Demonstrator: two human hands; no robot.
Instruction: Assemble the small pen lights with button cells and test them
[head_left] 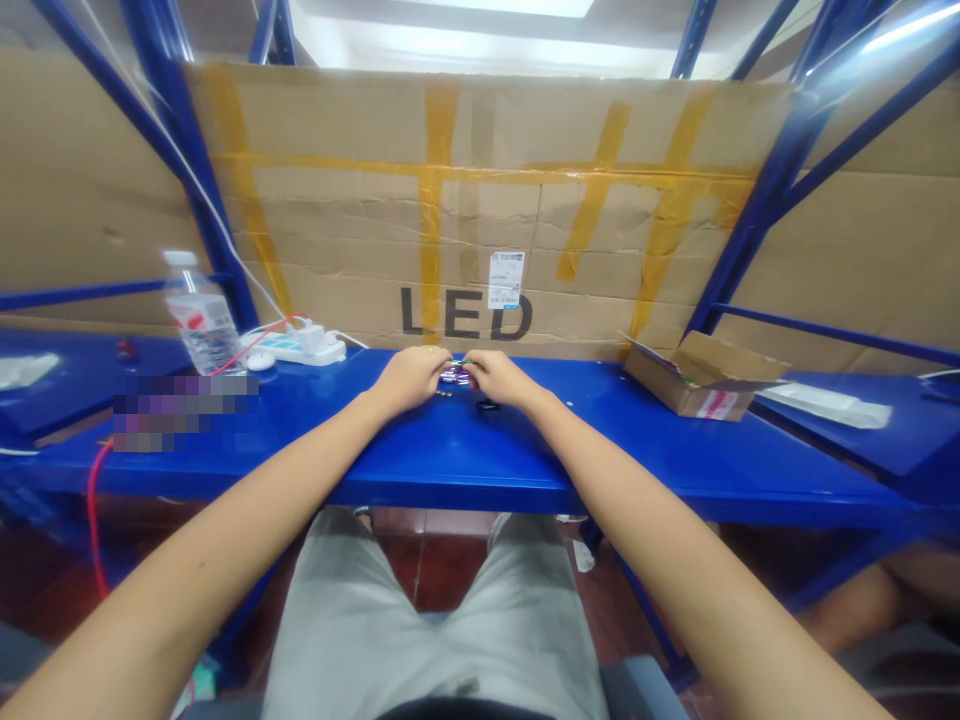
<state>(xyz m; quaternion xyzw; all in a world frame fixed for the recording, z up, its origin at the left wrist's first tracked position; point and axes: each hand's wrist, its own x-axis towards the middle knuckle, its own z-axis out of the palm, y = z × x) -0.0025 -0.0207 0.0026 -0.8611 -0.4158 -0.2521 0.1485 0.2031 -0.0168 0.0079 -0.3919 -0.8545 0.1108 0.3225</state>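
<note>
My left hand [411,380] and my right hand [501,378] meet over the far middle of the blue table [450,450]. Between their closed fingertips is a small shiny silvery piece [454,375], with a bit of green by the right fingers. Its kind is too small to make out, and the fingers hide part of it. A few tiny brass-coloured bits [444,393] lie just below the left fingers. Under my right hand rests a small black object [487,405], blurred in outline.
A clear water bottle [201,315], a white power strip [300,343] and a red cable [96,500] are at the left. To the right sits an open cardboard box [701,375] beside white packaging [829,405]. A large cardboard panel [337,240] stands behind the table between blue metal posts.
</note>
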